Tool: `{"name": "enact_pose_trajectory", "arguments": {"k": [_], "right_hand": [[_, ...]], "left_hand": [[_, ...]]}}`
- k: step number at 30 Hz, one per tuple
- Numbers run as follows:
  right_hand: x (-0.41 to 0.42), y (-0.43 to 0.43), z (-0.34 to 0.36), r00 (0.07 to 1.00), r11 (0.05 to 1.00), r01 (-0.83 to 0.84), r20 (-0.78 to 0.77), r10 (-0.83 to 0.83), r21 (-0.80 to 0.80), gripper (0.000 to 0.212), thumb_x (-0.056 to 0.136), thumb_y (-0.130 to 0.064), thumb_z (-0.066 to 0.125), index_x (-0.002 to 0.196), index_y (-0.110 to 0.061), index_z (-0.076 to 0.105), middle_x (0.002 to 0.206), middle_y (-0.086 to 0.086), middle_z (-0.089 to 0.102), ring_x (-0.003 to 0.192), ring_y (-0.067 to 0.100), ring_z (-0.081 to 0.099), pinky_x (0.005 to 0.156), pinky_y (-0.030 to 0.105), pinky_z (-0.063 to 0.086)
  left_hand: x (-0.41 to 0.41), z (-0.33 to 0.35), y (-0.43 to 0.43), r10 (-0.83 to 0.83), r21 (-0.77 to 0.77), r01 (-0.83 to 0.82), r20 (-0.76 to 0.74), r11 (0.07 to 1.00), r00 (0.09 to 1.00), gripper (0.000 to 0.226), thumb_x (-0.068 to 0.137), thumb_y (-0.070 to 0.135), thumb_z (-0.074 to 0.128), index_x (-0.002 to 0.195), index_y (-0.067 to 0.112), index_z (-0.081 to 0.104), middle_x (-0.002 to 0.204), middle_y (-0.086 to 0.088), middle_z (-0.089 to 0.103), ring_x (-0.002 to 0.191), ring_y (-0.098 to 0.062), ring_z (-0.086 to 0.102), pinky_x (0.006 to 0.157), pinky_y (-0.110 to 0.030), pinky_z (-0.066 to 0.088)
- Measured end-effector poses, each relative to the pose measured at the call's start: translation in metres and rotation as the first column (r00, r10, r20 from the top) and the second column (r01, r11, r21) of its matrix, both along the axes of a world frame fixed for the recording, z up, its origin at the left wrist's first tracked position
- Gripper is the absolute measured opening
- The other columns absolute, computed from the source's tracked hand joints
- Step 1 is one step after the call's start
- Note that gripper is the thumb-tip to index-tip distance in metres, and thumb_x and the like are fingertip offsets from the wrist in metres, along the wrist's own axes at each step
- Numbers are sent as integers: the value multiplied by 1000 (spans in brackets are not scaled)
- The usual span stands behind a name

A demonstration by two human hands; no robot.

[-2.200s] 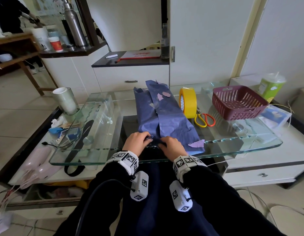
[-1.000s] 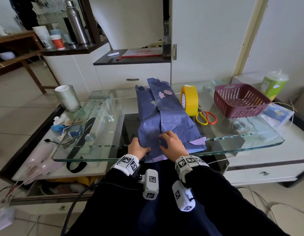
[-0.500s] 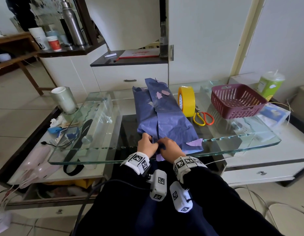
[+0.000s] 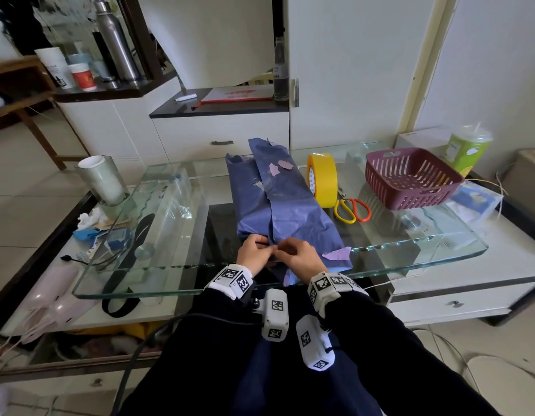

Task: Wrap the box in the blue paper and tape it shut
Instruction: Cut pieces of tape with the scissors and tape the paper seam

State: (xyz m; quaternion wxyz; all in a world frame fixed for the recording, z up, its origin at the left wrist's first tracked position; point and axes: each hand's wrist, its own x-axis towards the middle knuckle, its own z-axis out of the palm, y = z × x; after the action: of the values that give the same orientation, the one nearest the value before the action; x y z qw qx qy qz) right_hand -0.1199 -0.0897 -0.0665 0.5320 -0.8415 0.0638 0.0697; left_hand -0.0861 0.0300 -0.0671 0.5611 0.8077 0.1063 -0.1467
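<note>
A long box lies hidden inside crumpled blue paper (image 4: 278,202) on the glass tabletop (image 4: 176,235), running away from me. The paper overlaps along a lengthwise seam and carries a few pale torn patches. At the near end, my left hand (image 4: 253,250) and my right hand (image 4: 299,254) meet with curled fingers and pinch the paper's loose end flap between them. A yellow tape roll (image 4: 323,179) stands upright just right of the package. Orange-handled scissors (image 4: 351,209) lie beside it.
A maroon plastic basket (image 4: 410,178) sits at the right, a green cup (image 4: 467,148) behind it. A cylindrical glass holder (image 4: 101,180) stands at the left, above clutter on the lower shelf. The glass edge runs just in front of my wrists.
My hands have shifted around the near end of the package, from pressing the paper flat to meeting at the middle and pinching the flap. The package itself has stayed in place.
</note>
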Motion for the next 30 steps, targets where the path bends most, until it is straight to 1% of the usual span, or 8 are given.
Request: {"name": "enact_pose_trajectory", "arguments": {"k": [3, 11, 14, 16, 20, 24, 26, 30], "right_hand": [[-3, -1, 3, 1000, 998, -7, 11, 8, -57, 26, 79, -9, 62, 105, -8, 66, 102, 15, 71, 102, 26, 65, 95, 40, 49], [-8, -20, 10, 998, 984, 10, 58, 0, -177, 35, 79, -1, 59, 114, -5, 62, 111, 15, 68, 109, 26, 62, 87, 22, 43], [-8, -31, 13, 997, 981, 48, 71, -35, -189, 25, 85, -13, 64, 108, -4, 63, 104, 16, 68, 102, 27, 61, 75, 22, 38], [-9, -39, 14, 995, 979, 83, 77, -70, -185, 24, 87, -21, 64, 105, -4, 65, 97, 16, 68, 95, 26, 60, 72, 21, 35], [-10, -52, 17, 994, 985, 93, 65, -84, -146, 23, 88, -23, 63, 102, -5, 68, 87, 10, 65, 83, 13, 54, 61, 16, 34], [-7, -62, 20, 991, 984, 132, 35, -129, -121, 24, 94, -20, 52, 100, -6, 70, 83, 8, 60, 83, 15, 51, 77, 27, 42], [-7, -65, 17, 987, 978, 158, 27, -155, -139, 23, 95, -17, 50, 90, -7, 70, 77, 6, 54, 80, 17, 49, 73, 28, 38], [-4, -68, 15, 972, 955, 234, 10, -236, -180, 26, 96, -16, 48, 84, -2, 66, 84, 25, 61, 81, 29, 52, 68, 26, 30]], "left_hand": [[4, -1, -1, 5, -39, -4, 10, 999, 1000, 19, 81, 5, 69, 93, 8, 56, 102, -20, 63, 96, -34, 64, 88, -49, 54], [-1, 11, -22, -38, -125, 46, 64, 991, 997, 14, 86, 5, 64, 96, 6, 54, 103, -22, 64, 81, -32, 66, 72, -38, 59], [1, 15, -32, -77, -75, 84, 94, 994, 993, 9, 90, 6, 57, 98, 6, 55, 97, -17, 63, 62, -17, 65, 50, -21, 55], [3, 15, -40, -89, 2, 90, 117, 996, 989, 11, 91, 8, 55, 101, 6, 59, 93, -12, 63, 46, -6, 61, 44, -17, 51], [2, 20, -53, -106, 58, 99, 145, 993, 984, 14, 92, 5, 51, 102, 4, 60, 89, -9, 62, 42, -2, 59, 39, -14, 47], [1, 21, -62, -145, 39, 141, 127, 989, 981, 17, 91, -1, 44, 84, 13, 50, 88, -12, 66, 42, 2, 60, 38, -16, 45], [1, 19, -65, -165, 64, 158, 119, 985, 979, 15, 90, -1, 45, 86, 12, 50, 87, -12, 67, 42, 2, 59, 40, -16, 44], [-1, 18, -71, -191, 115, 176, 128, 978, 973, 12, 84, 1, 56, 92, 9, 53, 87, -11, 66, 50, -8, 59, 48, -19, 48]]}}
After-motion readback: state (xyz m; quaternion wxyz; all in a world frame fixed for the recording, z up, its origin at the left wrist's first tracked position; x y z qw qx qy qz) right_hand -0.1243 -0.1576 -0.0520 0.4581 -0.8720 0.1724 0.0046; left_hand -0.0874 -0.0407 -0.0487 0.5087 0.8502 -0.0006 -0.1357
